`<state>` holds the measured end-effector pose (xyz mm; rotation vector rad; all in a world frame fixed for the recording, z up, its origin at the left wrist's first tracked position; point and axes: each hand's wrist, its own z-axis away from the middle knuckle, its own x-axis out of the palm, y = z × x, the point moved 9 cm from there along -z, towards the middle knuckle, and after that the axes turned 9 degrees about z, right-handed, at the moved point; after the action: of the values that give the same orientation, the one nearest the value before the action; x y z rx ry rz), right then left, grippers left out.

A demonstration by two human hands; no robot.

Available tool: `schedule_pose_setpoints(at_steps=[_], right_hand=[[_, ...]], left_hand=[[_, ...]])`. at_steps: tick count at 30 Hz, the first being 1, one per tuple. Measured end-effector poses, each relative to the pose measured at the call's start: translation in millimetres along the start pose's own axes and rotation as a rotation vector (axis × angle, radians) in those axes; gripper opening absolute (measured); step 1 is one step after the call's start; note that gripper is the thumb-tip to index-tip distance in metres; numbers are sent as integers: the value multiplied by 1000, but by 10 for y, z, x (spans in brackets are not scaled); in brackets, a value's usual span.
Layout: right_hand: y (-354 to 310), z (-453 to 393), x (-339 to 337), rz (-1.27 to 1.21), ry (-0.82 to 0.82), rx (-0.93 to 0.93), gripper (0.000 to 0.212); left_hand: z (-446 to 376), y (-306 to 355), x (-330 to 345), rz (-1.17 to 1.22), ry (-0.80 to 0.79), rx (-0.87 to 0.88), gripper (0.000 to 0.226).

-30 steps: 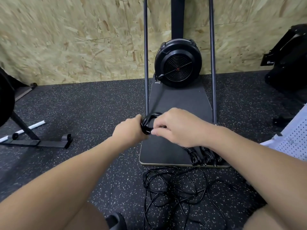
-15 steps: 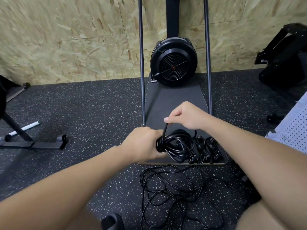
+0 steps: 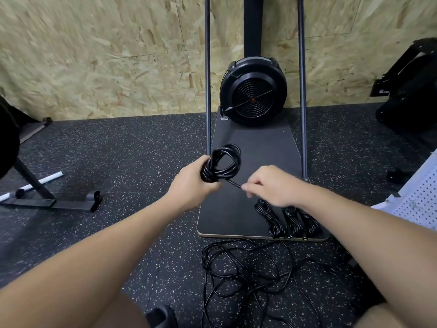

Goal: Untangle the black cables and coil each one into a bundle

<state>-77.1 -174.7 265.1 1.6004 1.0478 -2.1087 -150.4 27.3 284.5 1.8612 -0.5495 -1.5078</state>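
Two hands: left hand (image 3: 191,185) fingers wrap coiled cable (image 3: 222,165); right hand (image 3: 272,185) fingers pinch its tail.

Inspector A: Sleeves on either arm?
Inspector B: None. Both forearms bare to the frame edge. Left hand (image 3: 191,185) and right hand (image 3: 272,185) gloveless; no rings, watch or bands visible.
Inspector A: Legs?
Inspector B: Bare at the knees.

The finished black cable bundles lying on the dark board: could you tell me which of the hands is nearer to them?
Right. The right hand hovers just above the finished black cable bundles; the left hand is farther left, gripping a coil.
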Motion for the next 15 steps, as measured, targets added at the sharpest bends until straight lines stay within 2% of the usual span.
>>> schedule_pose_setpoints(at_steps=[3,7,12,15], right_hand=[[-407,135,44,126,-30,-112,45],[-679,247,-83,305,-32,-93,45],[-784,306,-128,347,-41,-73,41],[-883,315,-225,401,22,-135,29]], left_hand=[[-68,-190,-4,-76,33,-109,29],[-81,-174,107,-206,42,-128,24],[-49,-103,345,-449,0,-82,27],[19,-38,511,-659,-90,44,29]])
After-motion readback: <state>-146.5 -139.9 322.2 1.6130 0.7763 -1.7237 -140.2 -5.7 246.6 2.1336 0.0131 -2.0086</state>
